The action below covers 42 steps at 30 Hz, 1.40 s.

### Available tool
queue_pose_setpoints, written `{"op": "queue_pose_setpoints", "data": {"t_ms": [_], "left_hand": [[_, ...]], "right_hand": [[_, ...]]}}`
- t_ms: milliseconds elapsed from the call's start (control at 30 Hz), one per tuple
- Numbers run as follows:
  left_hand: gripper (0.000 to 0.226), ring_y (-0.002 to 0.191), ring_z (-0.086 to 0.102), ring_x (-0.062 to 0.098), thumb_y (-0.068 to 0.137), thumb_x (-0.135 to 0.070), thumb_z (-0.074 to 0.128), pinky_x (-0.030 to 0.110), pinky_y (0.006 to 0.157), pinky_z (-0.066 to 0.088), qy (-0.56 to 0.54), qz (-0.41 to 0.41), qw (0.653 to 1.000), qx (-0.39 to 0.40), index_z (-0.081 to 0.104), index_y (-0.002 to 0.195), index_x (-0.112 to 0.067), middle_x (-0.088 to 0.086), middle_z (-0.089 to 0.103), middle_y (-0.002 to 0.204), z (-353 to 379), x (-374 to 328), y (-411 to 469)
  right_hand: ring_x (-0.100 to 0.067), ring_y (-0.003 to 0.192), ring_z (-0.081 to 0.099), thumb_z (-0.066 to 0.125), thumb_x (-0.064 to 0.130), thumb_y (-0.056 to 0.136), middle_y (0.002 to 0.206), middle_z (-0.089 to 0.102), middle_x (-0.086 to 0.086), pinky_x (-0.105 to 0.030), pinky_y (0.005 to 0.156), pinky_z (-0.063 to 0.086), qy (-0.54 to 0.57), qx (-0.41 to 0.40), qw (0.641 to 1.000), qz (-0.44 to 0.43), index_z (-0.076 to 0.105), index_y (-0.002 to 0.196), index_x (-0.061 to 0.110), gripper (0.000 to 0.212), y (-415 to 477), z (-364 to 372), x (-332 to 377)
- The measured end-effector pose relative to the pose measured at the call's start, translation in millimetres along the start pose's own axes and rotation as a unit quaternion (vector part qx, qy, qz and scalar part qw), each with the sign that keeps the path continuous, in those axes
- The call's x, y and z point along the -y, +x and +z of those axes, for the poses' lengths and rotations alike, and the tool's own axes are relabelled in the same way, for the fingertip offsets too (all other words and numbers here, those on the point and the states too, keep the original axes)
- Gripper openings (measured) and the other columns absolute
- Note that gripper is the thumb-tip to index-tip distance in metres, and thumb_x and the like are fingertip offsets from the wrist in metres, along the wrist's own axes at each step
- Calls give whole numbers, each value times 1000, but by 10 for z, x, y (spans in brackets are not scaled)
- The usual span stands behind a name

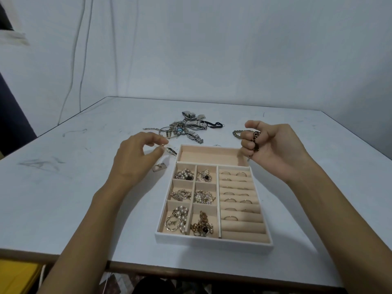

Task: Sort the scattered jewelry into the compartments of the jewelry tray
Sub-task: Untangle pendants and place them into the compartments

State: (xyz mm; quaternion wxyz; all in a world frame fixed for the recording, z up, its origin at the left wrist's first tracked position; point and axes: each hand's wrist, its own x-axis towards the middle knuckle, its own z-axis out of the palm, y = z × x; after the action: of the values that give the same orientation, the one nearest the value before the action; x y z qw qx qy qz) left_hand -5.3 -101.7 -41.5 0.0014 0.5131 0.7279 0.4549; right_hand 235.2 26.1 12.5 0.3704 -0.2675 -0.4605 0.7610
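Observation:
A white jewelry tray (214, 241) with beige lining lies on the table in front of me. Its six small left cells hold brooches and chains, its right roll section holds several rings, and its long top compartment (209, 154) is bare. My left hand (135, 160) hovers left of the tray and pinches a tiny gold piece (163, 145) between thumb and fingertip. My right hand (273, 145) is above the tray's top right corner, fingers curled round a dark-and-gold chain bracelet (256, 139). A pile of scattered jewelry (186, 128) lies behind the tray.
A small metal piece (172, 151) and a small clear bag (159, 167) lie just left of the tray. A grey bead bracelet (237, 133) lies behind my right hand. The white table (74, 187) ends at a near edge with a brown rim. Cables hang on the wall behind.

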Motion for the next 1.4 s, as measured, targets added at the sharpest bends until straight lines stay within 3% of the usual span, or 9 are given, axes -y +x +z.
{"op": "queue_pose_setpoints", "data": {"t_ms": [200, 267, 333, 467, 767, 1100, 1233, 1400], "left_hand": [[54, 124, 47, 18, 83, -48, 36, 34, 97, 36, 132, -5, 985, 115, 53, 128, -25, -6, 51, 135, -33, 153, -129], [61, 136, 35, 14, 89, -53, 29, 37, 112, 25, 170, -5, 972, 164, 42, 140, -24, -6, 39, 148, -21, 175, -177], [54, 144, 19, 9, 99, -49, 27, 38, 119, 10, 205, -8, 959, 195, 31, 147, -25, -8, 24, 156, 1, 175, -209], [51, 146, 7, 5, 101, -41, 25, 34, 120, 2, 216, -16, 955, 205, 24, 149, -27, -10, 14, 158, 9, 154, -216], [51, 146, 8, 7, 101, -41, 25, 35, 119, 3, 221, -11, 954, 201, 23, 150, -26, -9, 14, 159, 15, 167, -211], [51, 146, 10, 8, 101, -41, 26, 35, 119, 4, 222, -10, 955, 196, 25, 149, -26, -8, 16, 158, 21, 179, -198], [51, 146, 11, 8, 101, -42, 27, 36, 119, 4, 222, -9, 955, 196, 25, 149, -26, -7, 17, 158, 32, 207, -183], [62, 145, 16, 9, 94, -54, 21, 37, 119, 7, 224, -3, 955, 194, 27, 149, -26, -7, 20, 157, 39, 247, -170]], "right_hand": [[-18, 54, 47, 25, -15, 81, 73, 55, -12, -25, 52, 34, -38, -6, 999, -18, 51, 91, 7, 36, 38, 18, -6], [-22, 62, 59, 29, -17, 87, 81, 65, -17, -28, 59, 47, -52, 21, 998, -28, 54, 98, 6, 36, 21, 46, 2], [-27, 79, 70, 33, -13, 94, 95, 71, -20, -32, 72, 58, -67, 58, 995, -39, 55, 107, 6, 31, -5, 69, -5], [-33, 97, 70, 44, -3, 97, 108, 69, -22, -36, 82, 58, -108, 105, 986, -67, 52, 114, 3, 20, -57, 131, -70], [-30, 86, 72, 58, 0, 89, 96, 72, -20, -31, 76, 59, -186, 117, 969, -115, 60, 101, -3, 12, -82, 270, -237], [-26, 78, 73, 63, -2, 85, 87, 73, -17, -27, 71, 59, -157, 133, 969, -139, 58, 107, -14, 25, -60, 447, -299], [-23, 76, 72, 61, -4, 86, 82, 73, -13, -26, 70, 58, -150, 141, 967, -154, 63, 99, -5, 13, -35, 511, -257], [-25, 77, 72, 61, -3, 86, 84, 73, -14, -31, 76, 59, -153, 144, 963, -167, 64, 99, -2, 13, 15, 569, -218]]}}
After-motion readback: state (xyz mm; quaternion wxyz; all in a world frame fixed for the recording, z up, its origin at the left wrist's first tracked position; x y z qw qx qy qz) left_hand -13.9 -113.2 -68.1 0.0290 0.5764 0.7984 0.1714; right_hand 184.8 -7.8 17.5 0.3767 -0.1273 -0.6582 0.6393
